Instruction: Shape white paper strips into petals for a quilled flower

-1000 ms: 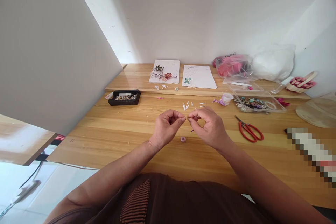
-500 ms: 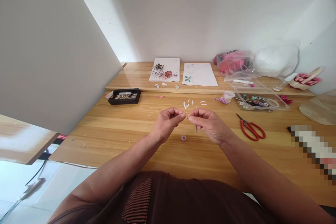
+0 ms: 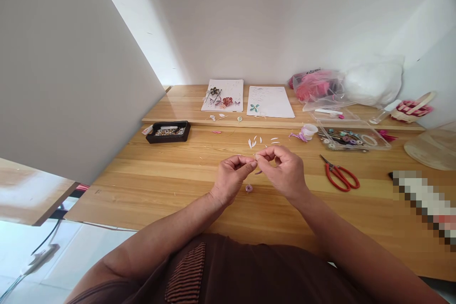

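My left hand (image 3: 231, 175) and my right hand (image 3: 285, 171) meet at the fingertips above the wooden table (image 3: 171, 171). Both are pinched around something too small to make out. A short purple strip (image 3: 258, 172) shows just under my right fingers. Below the hands a small purple spool (image 3: 249, 188) lies on the table. Several white petal-shaped pieces (image 3: 252, 143) are spread just beyond my fingertips.
Red-handled scissors (image 3: 340, 175) lie on the right, below a clear box of spools (image 3: 352, 140) and a white cup with purple ribbon (image 3: 309, 131). A black tray of beads (image 3: 168, 132) stands left. Paper sheets (image 3: 271, 102) lie on the raised shelf.
My left hand has shifted slightly right and down. My right hand has turned, its fingertips now touching the left ones, and the purple strip has swung left under the fingers.
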Motion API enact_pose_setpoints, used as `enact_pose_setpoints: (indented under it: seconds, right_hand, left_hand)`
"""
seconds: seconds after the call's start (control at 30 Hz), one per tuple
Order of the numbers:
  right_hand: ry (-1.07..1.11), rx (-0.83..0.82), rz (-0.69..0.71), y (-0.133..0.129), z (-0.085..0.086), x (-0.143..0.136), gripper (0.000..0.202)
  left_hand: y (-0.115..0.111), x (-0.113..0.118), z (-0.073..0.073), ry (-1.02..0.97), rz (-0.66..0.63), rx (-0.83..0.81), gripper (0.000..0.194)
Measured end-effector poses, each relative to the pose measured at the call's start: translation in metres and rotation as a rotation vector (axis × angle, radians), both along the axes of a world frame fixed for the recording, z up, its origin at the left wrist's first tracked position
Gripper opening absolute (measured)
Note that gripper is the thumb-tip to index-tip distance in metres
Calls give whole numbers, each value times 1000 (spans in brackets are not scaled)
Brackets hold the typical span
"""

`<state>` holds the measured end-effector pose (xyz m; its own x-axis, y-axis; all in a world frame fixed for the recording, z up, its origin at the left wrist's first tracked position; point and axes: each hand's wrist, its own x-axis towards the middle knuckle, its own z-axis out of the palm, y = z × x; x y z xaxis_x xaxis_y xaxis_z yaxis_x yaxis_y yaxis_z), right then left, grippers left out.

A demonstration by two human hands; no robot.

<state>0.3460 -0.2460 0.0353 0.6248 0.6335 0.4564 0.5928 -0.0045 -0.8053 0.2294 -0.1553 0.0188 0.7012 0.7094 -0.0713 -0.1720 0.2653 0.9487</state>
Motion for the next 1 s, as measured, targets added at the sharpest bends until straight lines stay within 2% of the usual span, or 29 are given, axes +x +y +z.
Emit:
enact_pose_setpoints:
  seconds: [0.1, 0.2, 0.27, 0.4, 0.5, 0.6, 0.73, 0.87, 1.0]
  right_hand:
    - [-345, 28, -2, -4, 5, 4, 11]
    - [-546, 23, 24, -6, 7, 8, 16]
    - [-619, -4, 44, -6, 8, 11, 16]
    - [-616, -63, 130, -7, 14, 14, 14]
    - [-410, -134, 223, -10, 23, 17, 12]
    - [0, -257, 343, -10, 29, 19, 6]
    - [510, -266, 457, -7, 24, 22, 14]
    - [715, -182, 449, -1, 15, 18, 20]
    - [764, -84, 335, 5, 8, 8, 19]
  left_hand:
    - [-2, 0, 0, 3, -8, -36, 29]
    - [-3, -1, 1, 6, -40, -100, 32]
    - [-2, -1, 2, 10, -37, -76, 31]
    - [8, -4, 6, 54, -31, 105, 30]
    - [18, -6, 11, 67, -54, 206, 31]
    - [24, -6, 16, 84, -100, 239, 31]
    - [24, -4, 16, 84, -128, 132, 33]
    - [18, 0, 11, 35, -129, -78, 36]
    - [11, 3, 3, -7, -87, -168, 35]
